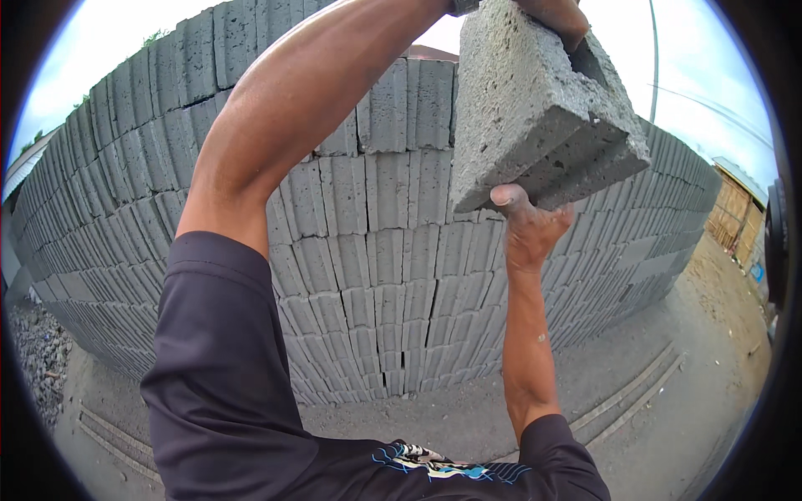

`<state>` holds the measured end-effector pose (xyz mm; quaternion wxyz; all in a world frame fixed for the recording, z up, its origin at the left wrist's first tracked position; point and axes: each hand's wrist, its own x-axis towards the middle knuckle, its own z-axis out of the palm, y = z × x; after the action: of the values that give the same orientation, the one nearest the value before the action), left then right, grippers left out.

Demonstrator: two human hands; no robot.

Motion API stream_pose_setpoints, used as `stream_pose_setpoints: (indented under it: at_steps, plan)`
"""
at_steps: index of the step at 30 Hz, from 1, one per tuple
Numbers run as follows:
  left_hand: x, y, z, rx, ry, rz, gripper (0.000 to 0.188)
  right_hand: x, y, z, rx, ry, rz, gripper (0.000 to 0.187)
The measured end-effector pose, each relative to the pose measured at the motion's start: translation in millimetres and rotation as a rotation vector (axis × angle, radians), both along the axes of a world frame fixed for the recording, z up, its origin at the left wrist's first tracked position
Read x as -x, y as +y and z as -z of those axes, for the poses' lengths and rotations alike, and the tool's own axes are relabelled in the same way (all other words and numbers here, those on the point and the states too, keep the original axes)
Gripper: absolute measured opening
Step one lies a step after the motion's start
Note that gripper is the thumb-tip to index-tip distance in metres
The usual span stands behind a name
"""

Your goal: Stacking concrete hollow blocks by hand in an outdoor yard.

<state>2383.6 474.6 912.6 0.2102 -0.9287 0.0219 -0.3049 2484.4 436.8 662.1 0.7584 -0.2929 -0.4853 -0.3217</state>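
A grey concrete block (518,108), rough and pitted with a grooved end, is raised in front of me at the upper right. It is tilted, one end turned toward me. My left hand (558,18) reaches over its top, fingers curled over the far upper edge; part of that hand is cut off by the frame's upper edge. From below, my right hand (536,224) grips the block's lower end, its thumb pressed on the near face and the other fingers mostly hidden. Behind the block rises a tall stack of similar concrete blocks (384,192), standing on edge in rows.
The stack curves across the view from left to right. Dark gravel (38,359) lies at the far left. Narrow strips (631,392) lie on the grey ground at the right, near a sandy path (723,309). A wooden shed (735,209) stands beyond.
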Motion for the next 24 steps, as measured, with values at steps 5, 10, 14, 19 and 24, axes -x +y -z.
stream_pose_setpoints:
  at_steps: [5, 10, 14, 19, 24]
  plan:
    - [-58.0, 84.0, -64.6, 0.053, -0.251, -0.098, 0.027, -78.3, 67.0, -116.2, 0.336, 0.230, -0.129, 0.069]
    - [-77.4, 195.3, -61.3, 0.105, -0.557, -0.080, 0.030, -75.9, 95.6, -195.3, 0.552, 0.001, -0.438, 0.066]
    - [-78.4, 240.1, -32.2, 0.091, -0.739, 0.138, 0.033, -115.3, 152.1, -233.9, 0.604, -0.252, -0.507, 0.081]
    - [-113.4, 164.4, 12.3, 0.028, -0.718, -0.367, 0.029, -118.0, 139.4, -222.8, 0.737, -0.023, -0.249, 0.069]
    - [-135.3, 228.5, 3.8, -0.207, -0.854, -0.311, 0.026, -133.3, 180.3, -230.8, 0.630, -0.161, -0.136, 0.064]
